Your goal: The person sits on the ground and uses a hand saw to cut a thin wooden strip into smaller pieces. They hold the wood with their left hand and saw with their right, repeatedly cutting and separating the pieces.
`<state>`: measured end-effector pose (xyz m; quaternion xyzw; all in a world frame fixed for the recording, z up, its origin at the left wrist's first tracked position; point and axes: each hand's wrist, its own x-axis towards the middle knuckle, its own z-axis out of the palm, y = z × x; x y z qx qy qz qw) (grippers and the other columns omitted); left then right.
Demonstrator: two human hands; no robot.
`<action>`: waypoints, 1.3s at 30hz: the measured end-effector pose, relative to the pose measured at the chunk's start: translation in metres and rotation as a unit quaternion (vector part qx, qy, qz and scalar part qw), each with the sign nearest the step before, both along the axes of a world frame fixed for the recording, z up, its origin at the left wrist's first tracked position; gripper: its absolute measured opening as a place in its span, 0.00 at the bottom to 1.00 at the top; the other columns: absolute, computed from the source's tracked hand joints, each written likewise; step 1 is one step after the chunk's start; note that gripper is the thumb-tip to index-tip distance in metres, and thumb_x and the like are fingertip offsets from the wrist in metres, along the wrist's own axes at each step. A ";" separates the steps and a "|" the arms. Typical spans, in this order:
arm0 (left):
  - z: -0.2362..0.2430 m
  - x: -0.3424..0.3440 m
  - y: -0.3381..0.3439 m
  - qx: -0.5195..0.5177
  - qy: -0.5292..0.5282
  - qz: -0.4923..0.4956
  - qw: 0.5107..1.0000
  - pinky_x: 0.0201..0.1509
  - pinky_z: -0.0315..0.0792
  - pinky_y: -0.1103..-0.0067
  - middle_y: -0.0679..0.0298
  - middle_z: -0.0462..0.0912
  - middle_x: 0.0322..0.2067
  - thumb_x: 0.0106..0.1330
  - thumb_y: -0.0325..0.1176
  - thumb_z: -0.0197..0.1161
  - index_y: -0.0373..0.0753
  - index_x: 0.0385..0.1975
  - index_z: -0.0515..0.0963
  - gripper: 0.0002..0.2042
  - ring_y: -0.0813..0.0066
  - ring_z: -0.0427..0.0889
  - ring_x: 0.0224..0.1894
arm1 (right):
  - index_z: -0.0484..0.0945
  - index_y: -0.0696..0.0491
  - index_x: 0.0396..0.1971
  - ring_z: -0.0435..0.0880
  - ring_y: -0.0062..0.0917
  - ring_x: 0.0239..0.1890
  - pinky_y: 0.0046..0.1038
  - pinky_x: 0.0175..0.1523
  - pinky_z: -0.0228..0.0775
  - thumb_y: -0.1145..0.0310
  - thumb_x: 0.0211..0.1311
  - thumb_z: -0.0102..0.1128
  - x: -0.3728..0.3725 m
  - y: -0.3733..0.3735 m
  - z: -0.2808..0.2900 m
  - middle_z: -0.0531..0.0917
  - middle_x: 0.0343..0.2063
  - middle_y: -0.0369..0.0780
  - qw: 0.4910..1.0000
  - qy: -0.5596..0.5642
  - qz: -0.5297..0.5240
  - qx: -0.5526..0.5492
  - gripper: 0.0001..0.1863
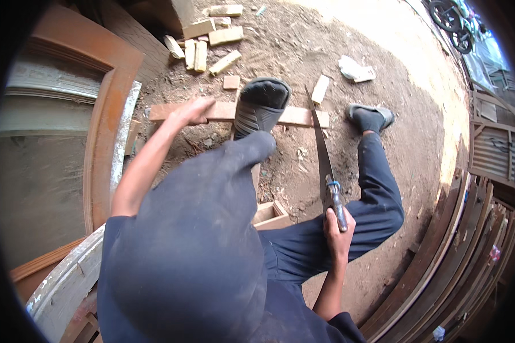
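Note:
A long wooden plank (220, 111) lies crosswise ahead of me, with my sandalled left foot (261, 106) pressing on it. Left of that foot, my left hand (194, 111) grips the plank, its fingers partly hidden. My right hand (339, 228) is closed around the handle of a handsaw (325, 160). The saw's long dark blade points away from me and passes across the plank near its right end. Whether its teeth touch the wood I cannot tell. My right foot (372, 116) rests on the ground beyond the plank's right end.
Several short wood offcuts (226, 35) lie scattered on the dirt ground at the far left. Another offcut (321, 89) lies near the saw tip, and white crumpled litter (356, 70) beyond. Wooden frames (100, 131) lean at left. Long boards (440, 257) are stacked at right.

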<state>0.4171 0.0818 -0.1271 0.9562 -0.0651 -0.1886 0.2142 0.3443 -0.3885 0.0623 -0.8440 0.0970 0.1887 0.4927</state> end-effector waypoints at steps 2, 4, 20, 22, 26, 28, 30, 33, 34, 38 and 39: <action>-0.012 -0.027 0.019 0.027 -0.020 0.045 0.998 0.55 0.72 0.68 0.50 0.78 0.41 0.41 0.23 0.66 0.34 0.50 0.70 0.29 0.51 0.77 0.47 | 0.70 0.56 0.22 0.64 0.11 0.17 0.19 0.22 0.55 0.72 0.61 0.56 -0.004 -0.005 -0.010 0.68 0.15 0.30 0.998 -0.024 0.052 -0.002 0.09; -0.005 -0.050 0.020 -0.014 -0.058 0.071 0.996 0.57 0.71 0.68 0.50 0.77 0.42 0.41 0.21 0.67 0.33 0.51 0.70 0.30 0.51 0.76 0.49 | 0.71 0.57 0.22 0.65 0.11 0.17 0.19 0.22 0.56 0.72 0.61 0.56 -0.010 -0.004 -0.006 0.69 0.15 0.30 0.999 -0.001 0.047 0.027 0.09; -0.022 -0.096 0.009 0.067 -0.127 0.093 0.985 0.48 0.69 0.67 0.56 0.73 0.40 0.34 0.33 0.70 0.38 0.45 0.68 0.31 0.59 0.75 0.45 | 0.68 0.55 0.22 0.63 0.11 0.12 0.17 0.16 0.54 0.72 0.62 0.56 -0.029 -0.010 0.017 0.67 0.12 0.30 0.995 0.064 -0.021 0.080 0.10; -0.020 -0.097 0.009 0.079 -0.141 0.099 0.982 0.48 0.69 0.68 0.58 0.74 0.38 0.34 0.33 0.70 0.40 0.43 0.70 0.30 0.59 0.76 0.45 | 0.69 0.55 0.21 0.65 0.10 0.15 0.17 0.19 0.55 0.70 0.60 0.60 -0.027 -0.007 0.023 0.69 0.13 0.30 0.995 0.074 -0.026 0.065 0.11; -0.016 -0.090 0.001 0.084 -0.146 0.106 0.980 0.50 0.67 0.68 0.59 0.75 0.37 0.34 0.34 0.70 0.41 0.44 0.71 0.30 0.59 0.75 0.45 | 0.69 0.57 0.19 0.63 0.13 0.14 0.22 0.21 0.55 0.73 0.58 0.61 -0.029 -0.019 0.033 0.67 0.11 0.33 0.999 -0.009 0.049 -0.020 0.12; -0.019 -0.098 0.003 0.083 -0.155 0.113 0.978 0.51 0.67 0.67 0.59 0.75 0.37 0.34 0.34 0.70 0.40 0.44 0.70 0.30 0.59 0.75 0.46 | 0.69 0.57 0.19 0.66 0.14 0.13 0.20 0.20 0.56 0.72 0.59 0.60 -0.029 -0.023 0.048 0.70 0.10 0.33 0.999 -0.037 0.031 -0.005 0.12; -0.023 -0.099 0.006 0.086 -0.156 0.115 0.977 0.51 0.67 0.67 0.59 0.75 0.38 0.34 0.34 0.70 0.40 0.44 0.70 0.30 0.59 0.75 0.46 | 0.69 0.57 0.20 0.67 0.14 0.13 0.19 0.20 0.57 0.70 0.60 0.58 -0.028 -0.021 0.060 0.71 0.11 0.33 0.999 -0.041 -0.011 0.032 0.12; -0.024 -0.092 0.004 0.082 -0.150 0.114 0.979 0.51 0.67 0.67 0.59 0.74 0.37 0.34 0.34 0.70 0.40 0.44 0.70 0.30 0.58 0.74 0.46 | 0.69 0.57 0.22 0.66 0.12 0.13 0.17 0.19 0.56 0.70 0.61 0.56 -0.021 -0.022 0.049 0.70 0.12 0.31 0.995 -0.019 -0.041 0.085 0.11; -0.023 -0.091 0.004 0.080 -0.144 0.114 0.980 0.50 0.66 0.67 0.59 0.74 0.37 0.34 0.34 0.70 0.40 0.43 0.70 0.30 0.58 0.74 0.46 | 0.69 0.57 0.22 0.65 0.11 0.14 0.17 0.19 0.55 0.70 0.61 0.56 -0.017 -0.018 0.044 0.69 0.12 0.31 0.995 -0.012 -0.040 0.089 0.11; -0.006 -0.086 -0.002 0.109 -0.076 0.103 0.986 0.55 0.66 0.67 0.55 0.76 0.43 0.44 0.34 0.69 0.39 0.50 0.70 0.28 0.56 0.74 0.51 | 0.69 0.56 0.23 0.64 0.09 0.14 0.16 0.19 0.54 0.71 0.63 0.57 -0.005 0.001 0.026 0.69 0.13 0.29 0.989 0.032 -0.051 0.138 0.10; 0.000 -0.085 -0.002 0.113 -0.064 0.106 0.986 0.56 0.66 0.67 0.55 0.76 0.44 0.45 0.34 0.68 0.39 0.50 0.70 0.28 0.57 0.74 0.51 | 0.69 0.55 0.23 0.64 0.08 0.14 0.16 0.19 0.54 0.71 0.63 0.57 -0.005 0.003 0.021 0.69 0.13 0.29 0.989 0.028 -0.035 0.140 0.10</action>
